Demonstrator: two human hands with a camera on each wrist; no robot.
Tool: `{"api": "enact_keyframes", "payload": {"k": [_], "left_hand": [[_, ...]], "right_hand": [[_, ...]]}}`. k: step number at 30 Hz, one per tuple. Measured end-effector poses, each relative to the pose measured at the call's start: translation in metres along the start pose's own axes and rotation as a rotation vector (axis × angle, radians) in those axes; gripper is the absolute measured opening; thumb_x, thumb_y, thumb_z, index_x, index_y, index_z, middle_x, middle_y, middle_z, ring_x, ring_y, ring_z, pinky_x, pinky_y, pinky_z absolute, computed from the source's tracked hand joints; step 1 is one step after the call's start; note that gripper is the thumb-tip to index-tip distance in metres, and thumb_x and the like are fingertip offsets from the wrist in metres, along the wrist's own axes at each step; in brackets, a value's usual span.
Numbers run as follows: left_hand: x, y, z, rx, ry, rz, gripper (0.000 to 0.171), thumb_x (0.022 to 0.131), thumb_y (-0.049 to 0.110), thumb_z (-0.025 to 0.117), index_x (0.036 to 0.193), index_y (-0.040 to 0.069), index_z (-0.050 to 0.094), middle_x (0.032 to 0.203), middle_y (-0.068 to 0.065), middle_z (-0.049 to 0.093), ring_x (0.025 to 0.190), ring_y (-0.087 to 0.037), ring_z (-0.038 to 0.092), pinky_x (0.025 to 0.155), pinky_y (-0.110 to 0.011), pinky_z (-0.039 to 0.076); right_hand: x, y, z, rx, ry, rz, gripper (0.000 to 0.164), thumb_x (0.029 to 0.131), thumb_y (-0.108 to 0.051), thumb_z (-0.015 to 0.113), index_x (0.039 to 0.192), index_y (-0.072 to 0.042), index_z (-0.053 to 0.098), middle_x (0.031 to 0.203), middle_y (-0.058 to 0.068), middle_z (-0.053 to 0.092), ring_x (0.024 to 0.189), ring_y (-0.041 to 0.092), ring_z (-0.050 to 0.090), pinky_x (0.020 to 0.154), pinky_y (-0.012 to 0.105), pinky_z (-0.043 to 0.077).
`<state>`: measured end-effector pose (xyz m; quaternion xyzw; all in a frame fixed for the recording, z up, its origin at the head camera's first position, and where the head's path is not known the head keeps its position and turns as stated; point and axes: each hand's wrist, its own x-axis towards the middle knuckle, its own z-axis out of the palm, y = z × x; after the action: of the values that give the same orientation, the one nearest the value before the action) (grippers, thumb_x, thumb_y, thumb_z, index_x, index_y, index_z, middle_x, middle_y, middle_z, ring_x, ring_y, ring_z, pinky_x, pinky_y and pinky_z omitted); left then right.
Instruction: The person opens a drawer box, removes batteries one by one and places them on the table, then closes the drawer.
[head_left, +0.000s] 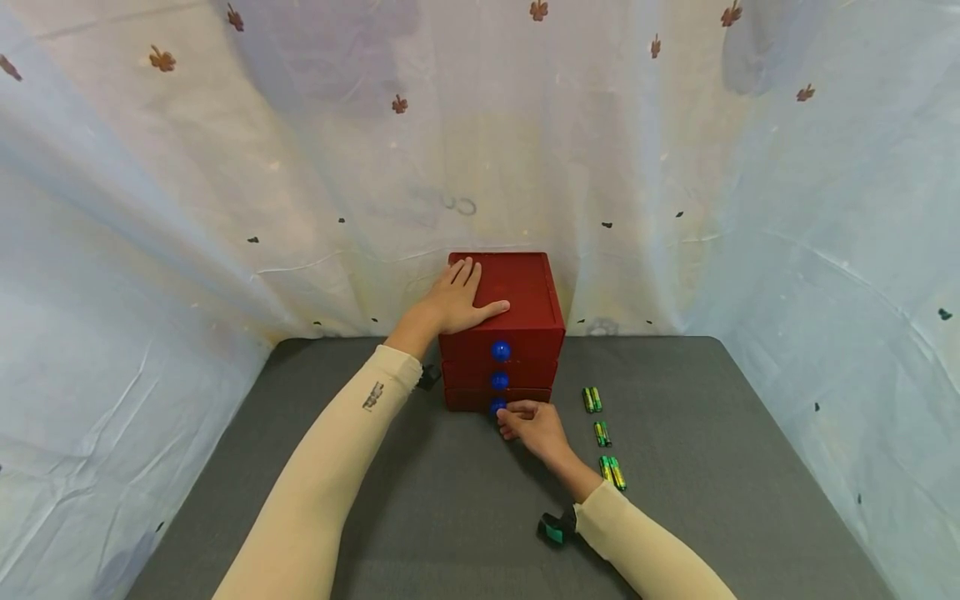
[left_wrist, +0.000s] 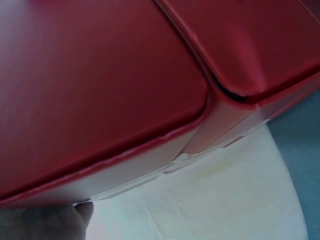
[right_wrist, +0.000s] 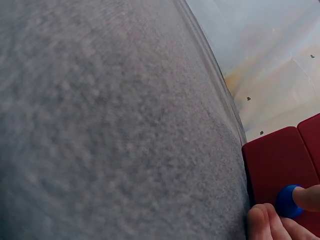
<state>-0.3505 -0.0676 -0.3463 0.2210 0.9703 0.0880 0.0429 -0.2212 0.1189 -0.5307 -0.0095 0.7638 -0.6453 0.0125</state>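
Note:
A red box of drawers [head_left: 517,292] stands at the back of the grey table, with three blue round knobs down its front. My left hand [head_left: 456,302] lies flat on its top at the left side, fingers spread. At the bottom drawer, my right hand [head_left: 534,427] pinches the lowest blue knob [right_wrist: 288,201] between thumb and fingers. The upper knob [head_left: 501,351] and the middle knob [head_left: 499,381] are untouched. In the left wrist view the red drawer fronts [left_wrist: 100,90] fill much of the picture, and part of the left hand [left_wrist: 47,222] shows at the lower left.
Right of the box, green and yellow batteries lie in three small groups: a far pair [head_left: 592,400], a middle pair [head_left: 602,433] and a near pair [head_left: 612,472]. A pale patterned curtain [head_left: 495,167] hangs behind the grey table [head_left: 465,517].

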Motion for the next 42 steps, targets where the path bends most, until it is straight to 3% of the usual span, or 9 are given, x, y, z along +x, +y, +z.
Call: {"api": "enact_keyframes", "payload": {"k": [7,17,37,42], "left_hand": [[-0.001,0.001,-0.001,-0.004,-0.003,-0.004,0.106,0.104,0.079,0.035,0.173,0.006,0.001,0.181,-0.015,-0.004,0.167,-0.030,-0.007,0.135,-0.046,-0.002],[-0.001,0.001,-0.001,0.001,-0.003,-0.002,0.107,0.103,0.080,0.035,0.173,0.006,0.002,0.181,-0.015,-0.003,0.167,-0.030,-0.006,0.135,-0.046,-0.001],[-0.001,-0.001,0.000,-0.011,0.007,-0.004,0.106,0.104,0.078,0.037,0.173,0.006,0.003,0.181,-0.015,-0.002,0.167,-0.029,-0.006,0.135,-0.045,-0.002],[-0.001,-0.004,0.001,-0.036,0.021,0.011,0.104,0.105,0.076,0.038,0.173,0.006,0.004,0.181,-0.015,-0.002,0.167,-0.029,-0.007,0.135,-0.045,-0.004]], "right_hand": [[-0.004,-0.017,-0.005,-0.002,-0.067,0.006,0.025,0.101,-0.003,0.073,0.117,0.017,0.073,0.104,0.036,0.075,0.091,0.052,0.076,0.080,0.057,0.066],[0.010,0.008,-0.005,0.021,-0.063,0.011,0.028,0.100,-0.011,0.077,0.118,0.011,0.075,0.102,0.027,0.079,0.086,0.040,0.079,0.074,0.044,0.068],[0.006,0.012,-0.006,-0.011,-0.075,-0.006,0.028,0.102,-0.012,0.075,0.121,0.010,0.074,0.101,0.023,0.079,0.082,0.031,0.079,0.074,0.039,0.067],[0.002,0.008,-0.008,-0.020,-0.098,-0.022,0.033,0.103,-0.009,0.073,0.125,0.014,0.070,0.103,0.027,0.078,0.086,0.037,0.079,0.076,0.042,0.067]]}}
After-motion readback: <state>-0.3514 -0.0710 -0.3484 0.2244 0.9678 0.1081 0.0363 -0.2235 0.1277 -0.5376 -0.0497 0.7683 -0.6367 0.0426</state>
